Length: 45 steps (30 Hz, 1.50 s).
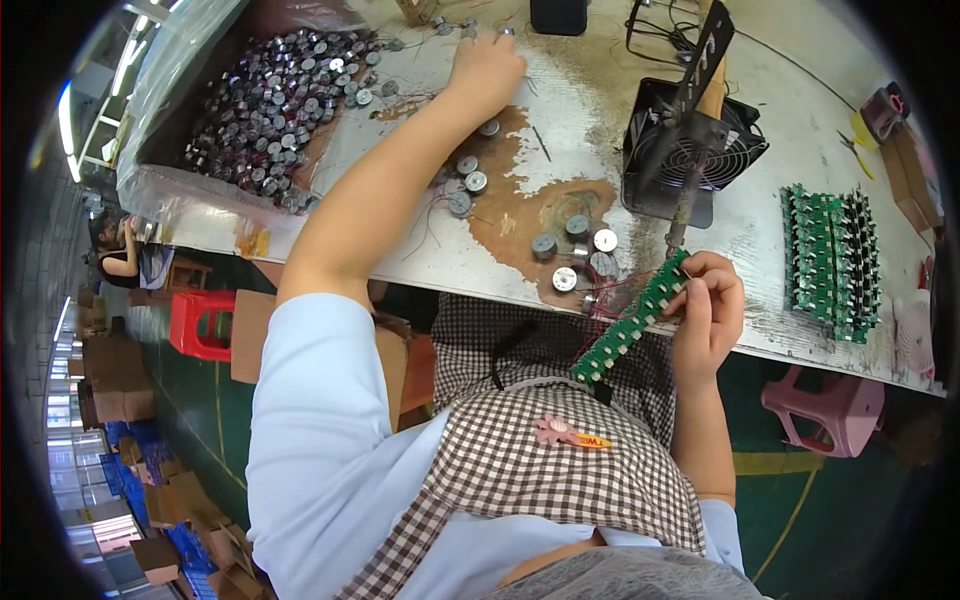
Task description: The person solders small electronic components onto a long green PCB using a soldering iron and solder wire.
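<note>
Here, a green circuit board strip is gripped at its upper end by the right hand, fingers clenched on it, and is held tilted over the near edge of the worn table. The left hand is stretched far out, fingers curled onto small round metal parts beside a plastic-lined box full of them. A black fan is seen near the strip.
</note>
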### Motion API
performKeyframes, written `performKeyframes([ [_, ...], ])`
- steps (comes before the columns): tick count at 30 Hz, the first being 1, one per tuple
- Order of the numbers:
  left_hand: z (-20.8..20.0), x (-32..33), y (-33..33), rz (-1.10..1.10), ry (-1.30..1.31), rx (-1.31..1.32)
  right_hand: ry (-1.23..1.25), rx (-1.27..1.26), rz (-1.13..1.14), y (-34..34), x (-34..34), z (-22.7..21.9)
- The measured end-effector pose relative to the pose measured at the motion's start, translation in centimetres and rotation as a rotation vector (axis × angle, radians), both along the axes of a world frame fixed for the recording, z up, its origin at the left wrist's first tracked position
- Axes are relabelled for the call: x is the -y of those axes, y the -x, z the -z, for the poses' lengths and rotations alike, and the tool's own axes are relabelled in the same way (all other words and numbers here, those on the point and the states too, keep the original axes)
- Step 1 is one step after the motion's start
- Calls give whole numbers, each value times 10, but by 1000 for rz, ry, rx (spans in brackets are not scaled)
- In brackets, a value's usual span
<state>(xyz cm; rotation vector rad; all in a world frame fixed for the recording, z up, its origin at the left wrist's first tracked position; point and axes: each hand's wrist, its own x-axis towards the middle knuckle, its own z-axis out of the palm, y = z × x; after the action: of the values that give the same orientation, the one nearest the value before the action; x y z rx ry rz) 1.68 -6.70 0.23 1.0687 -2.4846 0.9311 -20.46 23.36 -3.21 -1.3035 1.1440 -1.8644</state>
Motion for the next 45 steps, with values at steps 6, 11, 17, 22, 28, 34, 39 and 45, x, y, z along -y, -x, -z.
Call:
performKeyframes([
  [6,-12,2,-17,45,-392,-639,-40,-86,-1,4,2,4],
  [11,-26,-45,-23,-14,-936,-1261,-8,-207,67,4,2,4],
  [17,-11,-82,-31,16,-1046,-1241,25,-214,76,1,2,6],
  [22,-37,-123,-33,112,-579,-1198,11,-282,137,1,1,4],
  [28,-24,-156,-34,-2,-506,-671,-20,-228,117,4,2,7],
  [34,10,-140,-19,-70,-556,-666,-43,-119,60,3,-1,7],
  [39,6,-134,-20,159,-508,-1219,-41,-130,54,3,-1,8],
  [45,-28,-166,-10,305,-883,-1565,-67,-43,1,5,-6,2],
])
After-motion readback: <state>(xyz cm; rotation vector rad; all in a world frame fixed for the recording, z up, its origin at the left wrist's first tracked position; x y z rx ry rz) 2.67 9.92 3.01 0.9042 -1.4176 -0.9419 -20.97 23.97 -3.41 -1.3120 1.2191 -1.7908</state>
